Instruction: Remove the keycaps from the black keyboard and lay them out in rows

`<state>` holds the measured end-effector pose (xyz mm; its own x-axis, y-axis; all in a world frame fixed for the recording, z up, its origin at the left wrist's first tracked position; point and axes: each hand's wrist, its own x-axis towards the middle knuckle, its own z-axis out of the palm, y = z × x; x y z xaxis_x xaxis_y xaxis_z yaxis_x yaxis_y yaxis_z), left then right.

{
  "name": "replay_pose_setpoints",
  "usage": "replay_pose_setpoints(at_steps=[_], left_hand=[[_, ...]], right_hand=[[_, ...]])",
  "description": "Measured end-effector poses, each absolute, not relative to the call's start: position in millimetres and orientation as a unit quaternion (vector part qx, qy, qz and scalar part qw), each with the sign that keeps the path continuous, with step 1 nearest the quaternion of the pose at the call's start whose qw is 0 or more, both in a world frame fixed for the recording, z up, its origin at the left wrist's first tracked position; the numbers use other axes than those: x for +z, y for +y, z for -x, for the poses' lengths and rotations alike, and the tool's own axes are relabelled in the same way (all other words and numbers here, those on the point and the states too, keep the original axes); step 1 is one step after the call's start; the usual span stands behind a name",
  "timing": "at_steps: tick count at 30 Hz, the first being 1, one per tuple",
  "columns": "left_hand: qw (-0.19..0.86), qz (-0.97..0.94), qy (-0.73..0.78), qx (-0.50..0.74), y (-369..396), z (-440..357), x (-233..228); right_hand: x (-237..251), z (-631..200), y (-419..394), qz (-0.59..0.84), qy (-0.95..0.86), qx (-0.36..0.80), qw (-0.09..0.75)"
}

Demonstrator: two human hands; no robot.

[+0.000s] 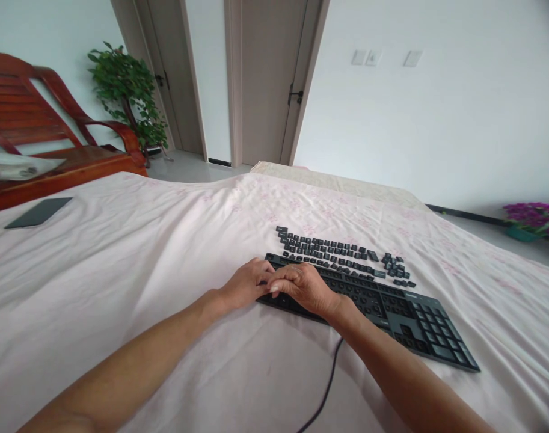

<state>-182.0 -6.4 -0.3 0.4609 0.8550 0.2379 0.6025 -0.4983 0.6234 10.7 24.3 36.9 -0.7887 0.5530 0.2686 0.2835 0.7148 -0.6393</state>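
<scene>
A black keyboard (398, 322) lies slanted on the pink-white bed sheet. Bare key sockets show over most of its left and middle, while the number pad at its right end has keycaps on. My left hand (248, 282) is at the keyboard's left end, its fingers bent over it and partly covered by my other hand. Across the same end reaches my right hand (305, 287), fingers curled down and thumb pointing left; its fingertips and anything between them are hidden. Loose black keycaps (332, 248) lie in rows just beyond the keyboard.
A black cable (327, 385) runs from the keyboard toward me. A dark flat rectangular object (38, 212) lies at the far left of the sheet (175, 240). Beyond stand a wooden bench (107, 159), a leafy plant (125, 84) and purple flowers (538, 219).
</scene>
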Motion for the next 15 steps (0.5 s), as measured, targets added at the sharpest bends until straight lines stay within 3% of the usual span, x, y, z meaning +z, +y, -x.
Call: replay_pose_setpoints(at_steps=[8, 15], left_hand=[[0.193, -0.796, 0.481, 0.314, -7.8, 170.7, -9.2], [0.209, -0.792, 0.481, 0.313, -9.0, 170.7, -8.8]], right_hand=[[10.5, -6.7, 13.7, 0.229, -0.88, 0.209, 0.36], [8.3, -9.4, 6.8, 0.226, -0.871, 0.165, 0.404]])
